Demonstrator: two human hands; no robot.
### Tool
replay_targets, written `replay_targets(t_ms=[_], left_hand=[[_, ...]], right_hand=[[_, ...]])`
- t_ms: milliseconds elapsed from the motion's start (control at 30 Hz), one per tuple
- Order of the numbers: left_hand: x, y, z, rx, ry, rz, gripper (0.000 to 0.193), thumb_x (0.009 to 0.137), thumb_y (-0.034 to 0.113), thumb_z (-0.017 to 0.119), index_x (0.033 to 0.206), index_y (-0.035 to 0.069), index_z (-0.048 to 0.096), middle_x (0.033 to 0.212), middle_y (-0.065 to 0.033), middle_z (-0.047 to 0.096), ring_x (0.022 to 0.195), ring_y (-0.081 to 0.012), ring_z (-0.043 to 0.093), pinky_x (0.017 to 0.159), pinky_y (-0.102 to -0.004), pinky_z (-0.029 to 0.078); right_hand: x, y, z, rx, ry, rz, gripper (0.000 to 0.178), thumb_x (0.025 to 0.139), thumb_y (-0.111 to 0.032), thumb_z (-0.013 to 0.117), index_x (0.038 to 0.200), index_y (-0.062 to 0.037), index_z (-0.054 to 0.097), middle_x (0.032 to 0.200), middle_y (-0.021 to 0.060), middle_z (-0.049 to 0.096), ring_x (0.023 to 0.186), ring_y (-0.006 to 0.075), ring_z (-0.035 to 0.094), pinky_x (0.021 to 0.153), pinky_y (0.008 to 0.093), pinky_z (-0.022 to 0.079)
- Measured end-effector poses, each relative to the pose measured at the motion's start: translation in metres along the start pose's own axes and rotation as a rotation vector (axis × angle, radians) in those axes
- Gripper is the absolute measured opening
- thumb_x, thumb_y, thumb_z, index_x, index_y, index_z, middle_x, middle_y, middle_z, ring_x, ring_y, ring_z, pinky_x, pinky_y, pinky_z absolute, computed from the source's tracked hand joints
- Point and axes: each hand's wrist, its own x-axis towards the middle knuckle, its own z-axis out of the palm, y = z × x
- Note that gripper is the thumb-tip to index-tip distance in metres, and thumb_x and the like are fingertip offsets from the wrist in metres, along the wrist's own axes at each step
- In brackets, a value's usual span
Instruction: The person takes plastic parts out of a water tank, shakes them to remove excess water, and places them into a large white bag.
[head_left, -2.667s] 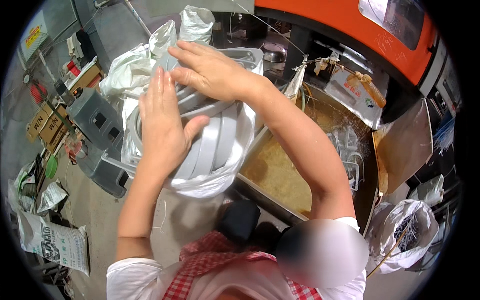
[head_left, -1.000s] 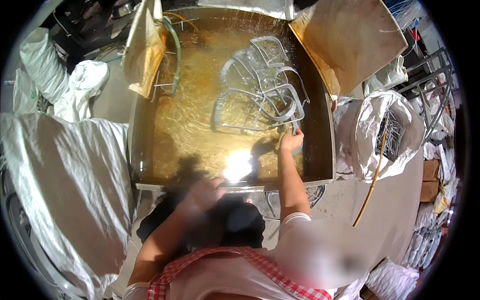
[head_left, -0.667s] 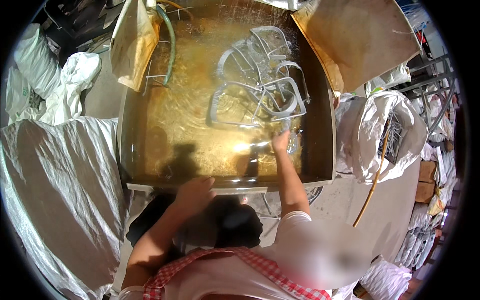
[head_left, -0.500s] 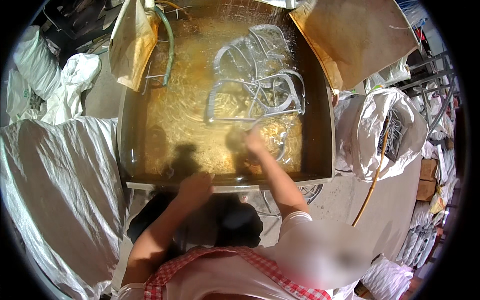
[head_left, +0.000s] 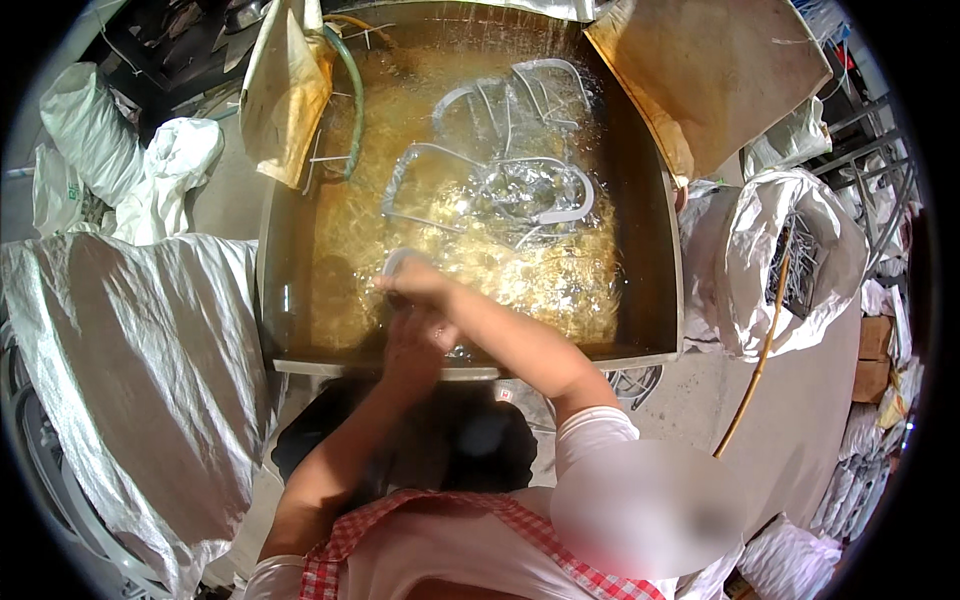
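My right hand (head_left: pixel 422 280) is above the near left part of a water tank (head_left: pixel 640 362), its fingers closed round a curved grey metal piece (head_left: pixel 399 259). Most of that piece is hidden by the hand or water. Just below it, close to the near rim, is my left hand (head_left: pixel 415 338), blurred; whether its fingers grip anything is unclear. Farther out, several bent grey metal frames lie in the yellowish water: a wide one (head_left: pixel 566 213) in the middle and a rounded one (head_left: pixel 556 66) at the far side. Ripples and glare blur their outlines.
A green hose (head_left: pixel 357 110) hangs into the tank's far left. Stained sheets (head_left: pixel 715 85) flank the far corners. On the right stands a white sack (head_left: pixel 742 312) of metal pieces with a stick (head_left: pixel 752 385) leaning on it. Silvery sheeting (head_left: pixel 150 370) covers things at left.
My right hand has moved left and nearer, from beside the frames to over my left hand, and a curved grey piece now shows in it. The frames in the water have shifted.
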Motion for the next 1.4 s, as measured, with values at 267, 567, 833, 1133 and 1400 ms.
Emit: replay_targets(t_ms=[267,567,833,1133,1400], left_hand=[[-0.022,-0.039,0.011,0.034,-0.481,-0.389,0.011,0.072,0.014,0.055,0.076,0.01,0.064,0.078,-0.0127,0.059,0.08,-0.0295,0.057,0.081,-0.0413,0.042],[-0.007,-0.05,-0.041,-0.291,-0.853,-0.266,0.023,0.075,0.029,0.061,0.071,0.007,0.063,0.072,-0.0118,0.059,0.073,-0.0315,0.058,0.069,-0.0405,0.044],[-0.005,-0.071,-0.048,-1.64,0.321,-1.382,0.035,0.086,0.035,0.056,0.067,0.006,0.05,0.052,-0.002,0.04,0.047,-0.0152,0.045,0.043,-0.0328,0.04],[0.0,-0.083,-0.018,-0.812,0.499,-0.722,0.018,0.084,0.014,0.058,0.098,0.004,0.055,0.073,-0.0058,0.054,0.065,-0.0157,0.052,0.058,-0.0283,0.043],[-0.002,-0.063,-0.012,-0.856,-0.019,-0.675,0.014,0.076,0.011,0.061,0.084,0.001,0.056,0.068,-0.0048,0.055,0.063,-0.014,0.054,0.057,-0.0287,0.043]], right_hand=[[-0.035,-0.054,-0.066,0.034,0.256,0.002,0.025,0.082,-0.019,0.058,0.104,-0.0062,0.061,0.091,0.0091,0.064,0.078,0.0184,0.061,0.07,0.0304,0.051],[0.047,0.148,-0.181,1.021,0.643,0.214,0.022,0.083,-0.024,0.061,0.095,-0.007,0.052,0.084,0.0104,0.058,0.071,0.0234,0.057,0.056,0.0357,0.047],[0.036,0.082,-0.118,0.826,0.733,-0.386,0.01,0.088,-0.008,0.05,0.097,-0.0111,0.045,0.081,0.0065,0.055,0.071,0.0184,0.055,0.061,0.0284,0.048],[-0.069,-0.022,-0.062,-0.589,0.112,-0.603,0.027,0.071,-0.011,0.067,0.096,-0.0072,0.06,0.086,0.0089,0.057,0.083,0.0233,0.054,0.077,0.0342,0.042],[-0.052,-0.001,-0.061,-0.195,-0.063,-0.699,0.03,0.073,-0.011,0.067,0.101,-0.0054,0.059,0.096,0.01,0.061,0.09,0.0194,0.057,0.076,0.0316,0.046]])
